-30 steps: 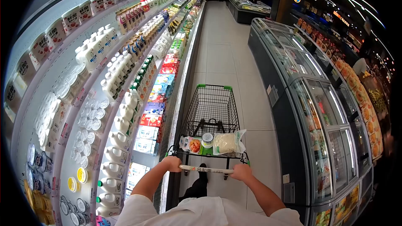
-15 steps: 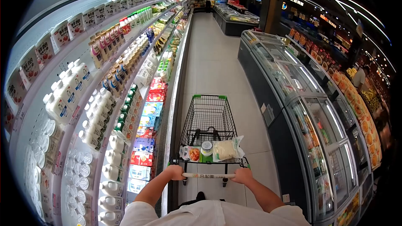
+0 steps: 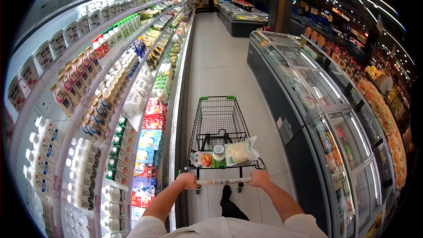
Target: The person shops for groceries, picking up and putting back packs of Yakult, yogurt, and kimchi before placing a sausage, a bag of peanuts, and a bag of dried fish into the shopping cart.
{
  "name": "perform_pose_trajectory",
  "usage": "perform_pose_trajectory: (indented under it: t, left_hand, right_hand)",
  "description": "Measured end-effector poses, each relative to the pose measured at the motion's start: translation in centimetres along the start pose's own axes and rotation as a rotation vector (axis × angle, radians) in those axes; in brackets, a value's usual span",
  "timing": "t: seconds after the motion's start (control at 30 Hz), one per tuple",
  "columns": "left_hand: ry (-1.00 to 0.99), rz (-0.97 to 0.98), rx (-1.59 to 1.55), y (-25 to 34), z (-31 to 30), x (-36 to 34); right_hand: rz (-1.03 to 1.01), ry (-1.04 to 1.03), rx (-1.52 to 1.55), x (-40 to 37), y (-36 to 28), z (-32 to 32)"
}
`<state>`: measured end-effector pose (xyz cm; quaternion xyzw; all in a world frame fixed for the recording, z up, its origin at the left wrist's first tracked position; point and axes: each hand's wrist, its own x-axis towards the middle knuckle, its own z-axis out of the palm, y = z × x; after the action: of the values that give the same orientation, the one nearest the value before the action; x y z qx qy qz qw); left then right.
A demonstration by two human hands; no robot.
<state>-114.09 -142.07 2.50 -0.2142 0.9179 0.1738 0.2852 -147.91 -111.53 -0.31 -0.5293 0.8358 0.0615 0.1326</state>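
Note:
My left hand (image 3: pixel 187 180) is wrapped round the left end of the white cart handle (image 3: pixel 222 181). At the handle's right end, my right hand (image 3: pixel 260 178) grips it too. Beyond the handle stretches a black wire shopping cart (image 3: pixel 220 119) with green corners. On its near child-seat part lie a clear pack of orange-red food (image 3: pixel 205 159), a small white-lidded jar (image 3: pixel 218 152) and a clear bag of pale food (image 3: pixel 239 153). The deep basket in front shows bare wire.
A refrigerated dairy shelf (image 3: pixel 99 101) full of bottles and cartons runs along the left. Glass-topped freezers (image 3: pixel 291 75) line the right. A pale tiled aisle (image 3: pixel 216 61) lies ahead, with a person (image 3: pixel 211 1) at its far end.
The cart and I have moved forward along the aisle; shelf bottles and freezers have shifted nearer. One foot has stepped forward under the handle. Both hands keep their grip.

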Motion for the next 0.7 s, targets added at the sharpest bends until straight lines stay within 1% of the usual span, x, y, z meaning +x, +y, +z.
perform_pose_trajectory:
  t: [0.1, 0.2, 0.37, 0.6, 0.7]
  left_hand:
    - [0.008, -0.026, 0.004, -1.0, -5.0, 4.6]
    - [-0.031, -0.031, -0.003, -2.5, -9.0, 9.2]
    - [-0.021, -0.027, 0.004, -5.7, -15.6, 16.6]
    - [0.068, -0.015, 0.011, -10.5, -24.8, 26.1]
    - [0.068, 0.001, 0.045, -13.4, -28.4, 31.6]
  right_hand:
    - [-0.002, -0.003, 0.054, 5.5, 2.2, -3.3]
    - [-0.004, -0.021, 0.071, 10.9, 4.1, -6.3]
    - [-0.004, -0.052, 0.061, 20.8, 7.4, -8.5]
    - [0.009, -0.051, 0.053, 33.8, 10.6, -12.4]
    - [0.02, -0.055, 0.058, 39.6, 12.1, -14.2]
